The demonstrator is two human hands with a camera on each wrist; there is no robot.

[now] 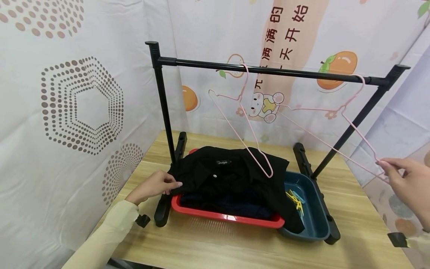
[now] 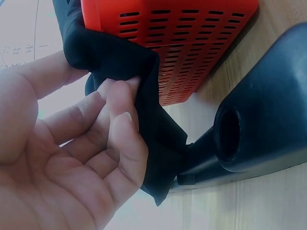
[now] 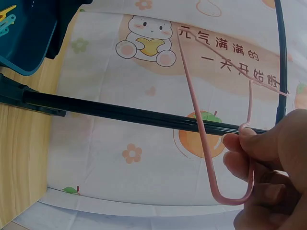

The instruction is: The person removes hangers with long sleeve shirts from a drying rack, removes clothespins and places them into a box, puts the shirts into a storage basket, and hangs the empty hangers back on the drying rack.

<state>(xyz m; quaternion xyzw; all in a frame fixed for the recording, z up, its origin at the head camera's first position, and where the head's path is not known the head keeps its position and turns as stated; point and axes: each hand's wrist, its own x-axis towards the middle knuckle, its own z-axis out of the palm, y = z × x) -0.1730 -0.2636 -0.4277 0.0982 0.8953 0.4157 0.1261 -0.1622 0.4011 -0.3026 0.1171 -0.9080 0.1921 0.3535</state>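
Observation:
A black shirt [image 1: 231, 170] with a neck label and a small button lies spread over a red basket [image 1: 228, 216]. My left hand [image 1: 156, 186] pinches the shirt's edge at the basket's left side; in the left wrist view, black cloth [image 2: 124, 60] runs between thumb and fingers. Off to the right, my right hand [image 1: 408, 181] grips the lower end of a pink hanger [image 1: 343, 108], whose hook is over the rack's bar. The right wrist view has thumb and fingers pinching the hanger's wire [image 3: 204, 143] near its bent corner. Dark cloth lies beneath the shirt in the basket.
Another pink hanger [image 1: 240, 98] hangs bare from the black rack's bar [image 1: 208, 65], its lower end in front of the shirt. A blue basin [image 1: 317, 211] with clothespins [image 1: 296, 200] stands right of the basket, partly under a sleeve. Rack feet [image 1: 162, 211] flank both containers.

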